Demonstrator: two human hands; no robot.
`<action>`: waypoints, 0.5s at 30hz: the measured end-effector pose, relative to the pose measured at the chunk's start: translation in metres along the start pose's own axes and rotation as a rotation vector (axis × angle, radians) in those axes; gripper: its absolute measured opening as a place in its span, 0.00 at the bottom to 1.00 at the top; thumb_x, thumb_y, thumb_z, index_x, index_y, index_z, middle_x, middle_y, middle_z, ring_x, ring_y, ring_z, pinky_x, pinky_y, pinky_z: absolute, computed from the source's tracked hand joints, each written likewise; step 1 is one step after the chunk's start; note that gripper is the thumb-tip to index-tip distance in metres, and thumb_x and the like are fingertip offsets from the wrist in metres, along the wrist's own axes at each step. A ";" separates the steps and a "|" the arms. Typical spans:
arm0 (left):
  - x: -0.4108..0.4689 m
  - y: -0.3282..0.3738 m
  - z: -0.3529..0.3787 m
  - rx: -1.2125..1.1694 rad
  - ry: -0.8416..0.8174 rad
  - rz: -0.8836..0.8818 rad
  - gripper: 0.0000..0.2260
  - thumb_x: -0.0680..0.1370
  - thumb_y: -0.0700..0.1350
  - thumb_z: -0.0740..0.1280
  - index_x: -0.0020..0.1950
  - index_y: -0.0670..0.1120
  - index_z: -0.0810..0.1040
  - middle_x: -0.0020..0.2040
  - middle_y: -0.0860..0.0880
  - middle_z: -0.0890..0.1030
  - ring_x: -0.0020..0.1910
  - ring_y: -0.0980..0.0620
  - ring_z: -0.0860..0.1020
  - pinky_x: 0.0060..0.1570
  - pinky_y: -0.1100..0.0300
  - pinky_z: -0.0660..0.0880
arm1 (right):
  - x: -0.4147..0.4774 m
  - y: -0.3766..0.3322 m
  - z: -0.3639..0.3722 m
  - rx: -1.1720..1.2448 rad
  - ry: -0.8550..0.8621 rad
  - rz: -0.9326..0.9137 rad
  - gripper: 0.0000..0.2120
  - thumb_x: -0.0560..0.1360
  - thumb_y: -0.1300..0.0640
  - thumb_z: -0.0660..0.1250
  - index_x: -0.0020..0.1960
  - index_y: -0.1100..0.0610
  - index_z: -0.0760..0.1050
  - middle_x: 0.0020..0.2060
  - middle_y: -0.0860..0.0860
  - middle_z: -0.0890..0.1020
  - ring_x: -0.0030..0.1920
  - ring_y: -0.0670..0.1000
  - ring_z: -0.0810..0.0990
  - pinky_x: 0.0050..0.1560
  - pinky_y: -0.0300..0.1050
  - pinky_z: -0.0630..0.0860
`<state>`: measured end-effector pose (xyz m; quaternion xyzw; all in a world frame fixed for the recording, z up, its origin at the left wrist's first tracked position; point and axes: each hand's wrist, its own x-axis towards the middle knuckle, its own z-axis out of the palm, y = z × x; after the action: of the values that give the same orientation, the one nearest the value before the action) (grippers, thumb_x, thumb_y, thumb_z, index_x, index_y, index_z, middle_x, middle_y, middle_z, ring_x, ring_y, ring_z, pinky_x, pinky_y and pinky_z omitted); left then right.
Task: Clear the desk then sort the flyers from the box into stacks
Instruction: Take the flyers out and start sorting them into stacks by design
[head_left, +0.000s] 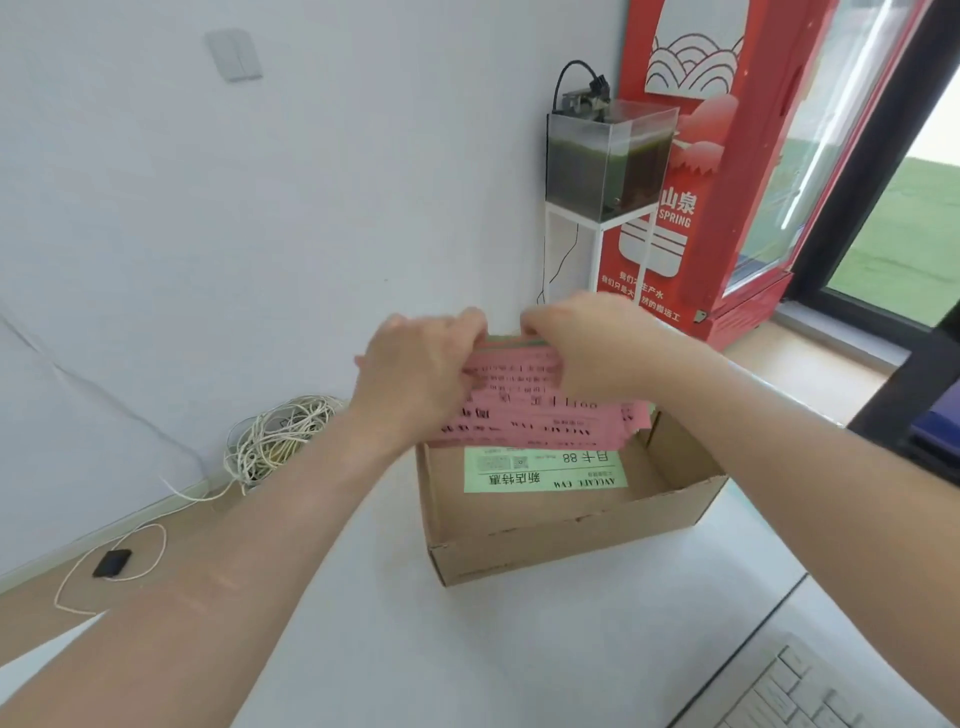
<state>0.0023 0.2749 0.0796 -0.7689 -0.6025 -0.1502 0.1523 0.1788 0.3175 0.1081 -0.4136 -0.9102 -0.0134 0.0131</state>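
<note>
— Pink flyers (540, 410): where?
— Both my hands grip the bundle, left hand (415, 374) and right hand (587, 348), above the open cardboard box (545, 545).
— Inside?
— Green flyer (545, 473) flat on its bottom; box sits on white desk (519, 649), keyboard (810, 691) near.

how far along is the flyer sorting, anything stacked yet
Early. Done: the open brown cardboard box sits on the white desk, ready to unload. In hand: the left hand and right hand both grip a bundle of pink paper flyers, held above the box. Left: a green paper flyer lies in the box, and no sorted stacks show on the desk yet.
</note>
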 end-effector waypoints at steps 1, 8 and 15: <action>-0.005 -0.007 -0.018 0.013 0.076 0.017 0.12 0.70 0.45 0.71 0.49 0.47 0.72 0.41 0.48 0.80 0.41 0.44 0.78 0.44 0.53 0.66 | -0.004 -0.011 -0.016 0.035 0.029 0.007 0.11 0.71 0.61 0.64 0.52 0.54 0.71 0.36 0.46 0.73 0.35 0.47 0.73 0.37 0.46 0.76; -0.119 -0.065 -0.090 0.250 0.282 -0.002 0.29 0.66 0.53 0.75 0.64 0.50 0.71 0.62 0.47 0.74 0.64 0.45 0.69 0.66 0.39 0.54 | -0.035 -0.127 -0.020 0.776 -0.038 0.088 0.16 0.68 0.60 0.75 0.54 0.56 0.75 0.47 0.51 0.82 0.46 0.52 0.82 0.49 0.52 0.80; -0.317 -0.070 0.008 -0.115 -0.481 -0.356 0.29 0.73 0.55 0.68 0.73 0.55 0.64 0.75 0.44 0.60 0.73 0.44 0.59 0.67 0.50 0.64 | -0.065 -0.257 0.145 0.932 -0.379 0.446 0.15 0.68 0.57 0.72 0.52 0.55 0.72 0.49 0.53 0.81 0.48 0.53 0.80 0.49 0.49 0.79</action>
<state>-0.1376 0.0150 -0.0557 -0.6722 -0.7370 -0.0219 -0.0673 0.0255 0.1049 -0.0426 -0.5419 -0.6967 0.4689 0.0331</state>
